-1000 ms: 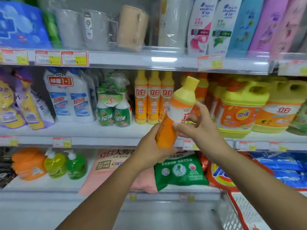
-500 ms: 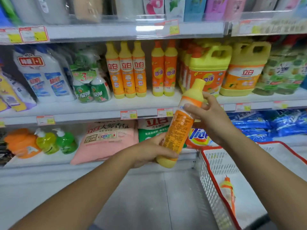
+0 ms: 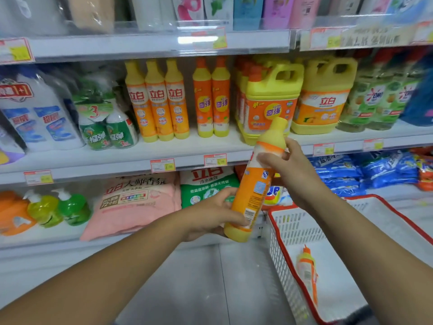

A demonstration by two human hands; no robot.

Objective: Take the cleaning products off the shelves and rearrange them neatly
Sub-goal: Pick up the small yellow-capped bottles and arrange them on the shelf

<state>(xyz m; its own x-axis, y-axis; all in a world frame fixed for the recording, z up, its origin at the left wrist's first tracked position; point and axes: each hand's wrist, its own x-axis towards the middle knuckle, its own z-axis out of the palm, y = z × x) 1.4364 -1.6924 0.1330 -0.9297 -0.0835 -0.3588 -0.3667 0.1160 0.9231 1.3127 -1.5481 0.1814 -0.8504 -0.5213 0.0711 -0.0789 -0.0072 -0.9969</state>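
I hold an orange dish-soap bottle (image 3: 254, 188) with a yellow cap, tilted in front of the shelves. My left hand (image 3: 210, 213) grips its lower end. My right hand (image 3: 289, 168) grips its upper part just below the cap. On the middle shelf (image 3: 117, 158) stand three matching tall orange bottles (image 3: 157, 102) and two shorter orange ones (image 3: 210, 99). A white basket with a red rim (image 3: 288, 233) sits at lower right, with one more orange bottle (image 3: 307, 275) lying inside.
Large yellow jugs (image 3: 297, 95) stand right of the bottles. White and green bottles (image 3: 70, 118) stand to the left. The bottom shelf holds a pink bag (image 3: 138, 202), green pump bottles (image 3: 58, 207) and blue packs (image 3: 365, 170). Grey floor (image 3: 192, 282) lies below.
The bottle came off the middle shelf and down to the right, toward the basket. My view dropped and shifted right, bringing the basket into sight.
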